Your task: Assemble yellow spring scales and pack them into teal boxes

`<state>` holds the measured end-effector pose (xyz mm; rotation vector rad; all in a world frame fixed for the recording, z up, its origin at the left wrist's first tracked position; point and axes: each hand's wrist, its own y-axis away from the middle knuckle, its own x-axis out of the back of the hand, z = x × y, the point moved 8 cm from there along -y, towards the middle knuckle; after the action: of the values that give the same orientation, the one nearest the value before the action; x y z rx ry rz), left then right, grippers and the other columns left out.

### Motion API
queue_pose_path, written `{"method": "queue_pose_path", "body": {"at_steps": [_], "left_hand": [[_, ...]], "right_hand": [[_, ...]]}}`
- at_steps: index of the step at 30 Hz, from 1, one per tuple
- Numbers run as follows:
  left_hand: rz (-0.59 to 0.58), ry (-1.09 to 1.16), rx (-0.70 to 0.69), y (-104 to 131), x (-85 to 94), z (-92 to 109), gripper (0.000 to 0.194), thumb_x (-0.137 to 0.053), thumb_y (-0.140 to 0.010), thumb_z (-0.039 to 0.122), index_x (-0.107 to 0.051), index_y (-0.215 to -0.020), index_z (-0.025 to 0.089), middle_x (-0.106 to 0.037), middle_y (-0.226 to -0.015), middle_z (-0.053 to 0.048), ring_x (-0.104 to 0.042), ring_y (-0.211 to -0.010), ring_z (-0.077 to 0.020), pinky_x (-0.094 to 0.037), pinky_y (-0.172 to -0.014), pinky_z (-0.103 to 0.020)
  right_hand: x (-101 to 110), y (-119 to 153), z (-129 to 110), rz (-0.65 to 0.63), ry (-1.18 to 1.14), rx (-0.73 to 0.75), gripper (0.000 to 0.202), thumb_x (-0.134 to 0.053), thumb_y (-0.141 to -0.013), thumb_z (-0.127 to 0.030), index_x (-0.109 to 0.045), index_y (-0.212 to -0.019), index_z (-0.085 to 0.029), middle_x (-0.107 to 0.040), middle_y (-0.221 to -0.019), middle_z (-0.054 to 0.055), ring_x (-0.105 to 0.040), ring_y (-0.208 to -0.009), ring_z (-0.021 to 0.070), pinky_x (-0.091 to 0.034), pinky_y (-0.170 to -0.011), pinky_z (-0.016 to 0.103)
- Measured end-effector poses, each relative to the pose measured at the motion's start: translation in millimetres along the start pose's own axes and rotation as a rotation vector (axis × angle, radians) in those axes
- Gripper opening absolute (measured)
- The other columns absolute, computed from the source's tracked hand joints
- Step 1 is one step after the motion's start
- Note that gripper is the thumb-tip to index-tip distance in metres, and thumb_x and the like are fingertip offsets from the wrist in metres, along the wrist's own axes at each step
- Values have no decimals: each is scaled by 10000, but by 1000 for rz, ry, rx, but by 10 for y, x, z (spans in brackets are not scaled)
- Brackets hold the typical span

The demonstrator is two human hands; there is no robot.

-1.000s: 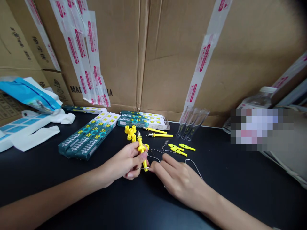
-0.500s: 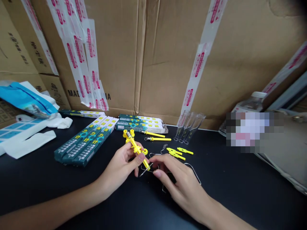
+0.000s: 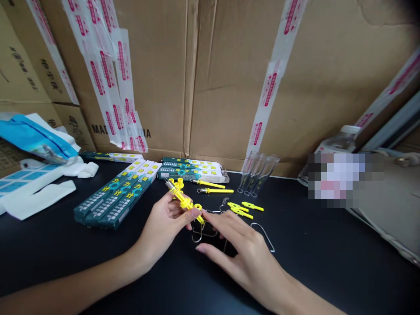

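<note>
Pinched in my left hand (image 3: 170, 218) is a yellow plastic rod (image 3: 184, 202), tilted, with a metal end at its upper left. A small metal hook (image 3: 197, 239) hangs at the rod's lower end. My right hand (image 3: 243, 245) is beside it, thumb and fingers apart, the index fingertip close to the rod's lower end; whether it touches is unclear. Behind the left hand are yellow ring-shaped parts (image 3: 180, 183). Bent metal wires (image 3: 264, 236) lie around and partly under the right hand. Several flat yellow pieces (image 3: 241, 210) and a small spring (image 3: 225, 201) rest just beyond it.
Green and white boxes (image 3: 118, 192) lie at left, more boxes (image 3: 192, 169) at the back. Near them are two yellow rods (image 3: 216, 190) and clear tubes (image 3: 257, 175). A plastic bottle (image 3: 341, 140) stands at right, a blue package (image 3: 39, 135) at far left. Cardboard (image 3: 229, 87) rises behind.
My right thumb has moved down, away from the fingers, and the hand has opened. The metal hook now hangs below the rod. The rod in my left hand has tilted further left.
</note>
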<state>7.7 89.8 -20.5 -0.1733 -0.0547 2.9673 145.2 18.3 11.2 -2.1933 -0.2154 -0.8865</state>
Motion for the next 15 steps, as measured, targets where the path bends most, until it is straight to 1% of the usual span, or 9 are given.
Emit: {"method": "queue_pose_path", "body": {"at_steps": [4,6,9,11,15], "left_hand": [[13,-14,-10,22,-10,47,486,-875,-590,375,-538,-861,152,-720,-747,-23,-590,-512,-98,-518,-499,-228],[26,-8,-33,31,-8,74,476,-877,-592,351,-511,-832,164,-714,-712,-7,-582,-481,-91,-507,-463,-214],[40,9,-62,46,-11,98,470,-873,-604,320,-484,-824,174,-710,-692,4,-586,-473,-91,-490,-425,-189],[45,23,-73,55,-17,104,451,-865,-617,310,-492,-830,172,-709,-704,7,-594,-480,-93,-485,-412,-182],[36,16,-99,67,-30,118,365,-838,-653,278,-533,-814,159,-699,-717,20,-575,-461,-77,-503,-434,-195]], "right_hand": [[8,-8,-11,-11,-23,-17,426,-634,-920,-311,-581,-1305,-136,-688,-986,83,-578,-846,196,-550,-788,343],[-13,-5,-5,-20,-46,-41,416,-630,-922,-326,-599,-1289,-132,-683,-921,70,-575,-788,186,-550,-739,328],[-60,7,16,-13,-64,-83,460,-641,-911,-340,-587,-1311,-119,-651,-809,44,-563,-690,172,-537,-641,305],[-87,13,47,5,-97,-122,474,-634,-912,-307,-562,-1345,-127,-641,-798,35,-562,-652,158,-531,-615,289],[-153,10,129,-11,-273,-233,459,-535,-921,-183,-529,-1379,-212,-664,-869,20,-575,-658,127,-535,-651,263]]}}
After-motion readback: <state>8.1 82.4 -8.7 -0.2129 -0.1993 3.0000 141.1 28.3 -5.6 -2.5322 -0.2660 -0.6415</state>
